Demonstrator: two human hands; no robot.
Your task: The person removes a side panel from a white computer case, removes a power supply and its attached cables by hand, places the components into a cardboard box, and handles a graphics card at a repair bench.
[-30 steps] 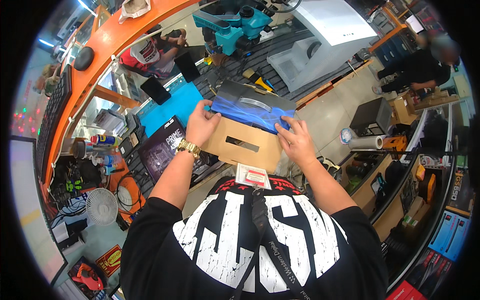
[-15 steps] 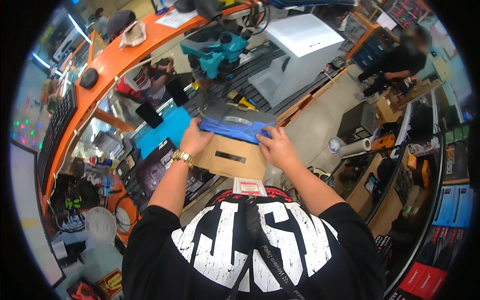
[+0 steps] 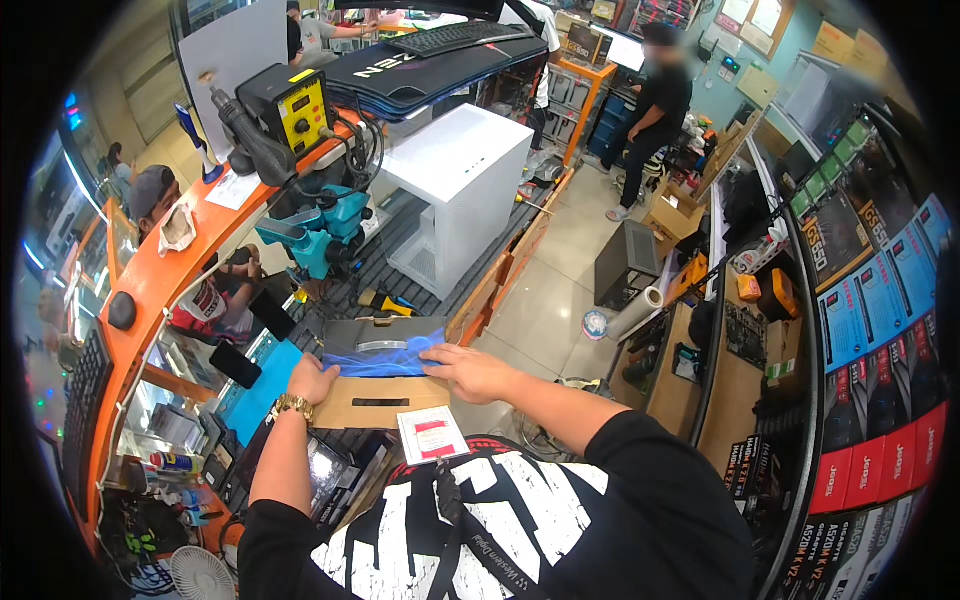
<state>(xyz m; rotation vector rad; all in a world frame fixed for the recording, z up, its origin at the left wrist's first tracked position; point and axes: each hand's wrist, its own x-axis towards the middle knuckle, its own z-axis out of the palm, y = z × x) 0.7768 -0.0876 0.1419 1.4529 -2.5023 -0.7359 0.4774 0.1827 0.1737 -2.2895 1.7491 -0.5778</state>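
In front of my chest sits an opened cardboard box [image 3: 330,402], its brown flap with a dark slot folded toward me. Blue thin wrapping [image 3: 375,362] shows in the box opening. Behind it stands a dark panel [image 3: 350,331] with a pale curved handle-like strip. My left hand [image 3: 314,380], a gold watch on its wrist, grips the box's left edge, thumb by the blue wrapping. At the right end, my right hand [image 3: 468,373] lies over the box edge with its fingertips on the blue wrapping; some of its fingers are hidden.
Beyond the box stands a white computer case [image 3: 455,160] on the ribbed bench mat. A brush [image 3: 385,302], teal microscope [image 3: 318,230] and two dark phones are near it. Left runs an orange counter [image 3: 190,240]. Stacked boxes [image 3: 870,450] fill the right shelf. A person [image 3: 660,110] stands farther back.
My view has swung up and to the right. My right hand has shifted its grip slightly at the box's right edge; my left hand still holds the left edge.
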